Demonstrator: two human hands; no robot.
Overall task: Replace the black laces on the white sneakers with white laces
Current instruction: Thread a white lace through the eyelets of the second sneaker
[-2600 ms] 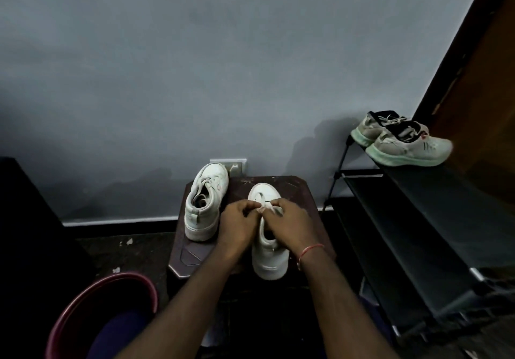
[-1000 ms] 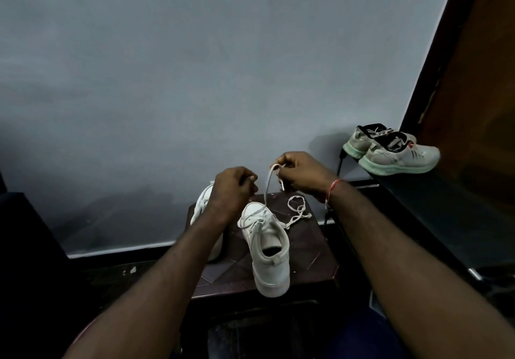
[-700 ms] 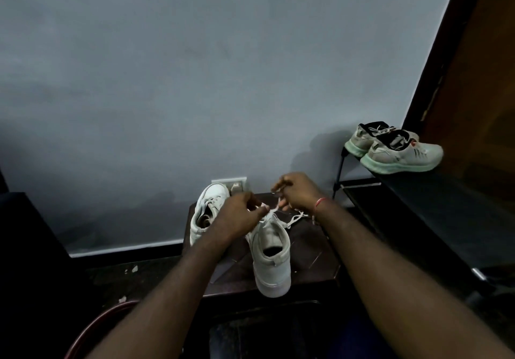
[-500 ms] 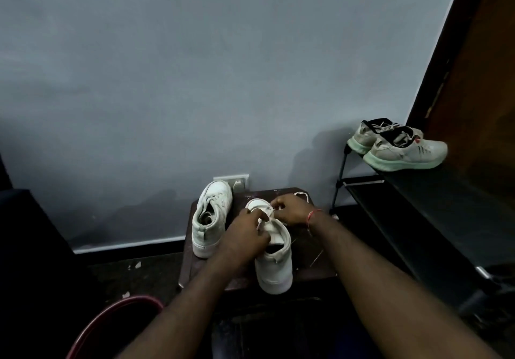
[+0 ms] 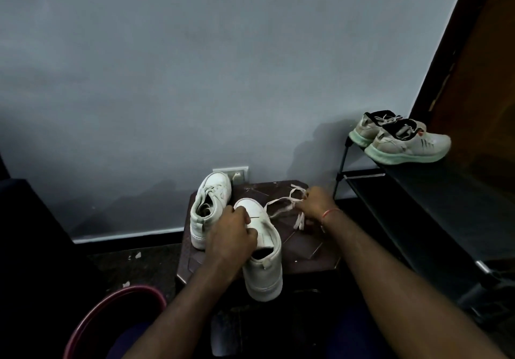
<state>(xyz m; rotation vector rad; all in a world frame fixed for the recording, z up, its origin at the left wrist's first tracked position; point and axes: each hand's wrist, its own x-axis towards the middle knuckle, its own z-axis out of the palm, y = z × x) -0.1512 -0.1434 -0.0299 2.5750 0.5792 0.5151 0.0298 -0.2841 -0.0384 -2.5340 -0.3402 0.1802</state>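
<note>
Dark stool by the wall, bearing left sneaker, right sneaker and a loose white lace. Beside it, black rack with grey running shoes.

No text, brand name or number is showing clearly enough to be read. At 2 o'clock, the pale grey mesh running shoe with a mint-green sole is showing a few short dark stripes and a small red mark on its side. They are blurring into plain shapes, not letters or a nameable logo.
</note>
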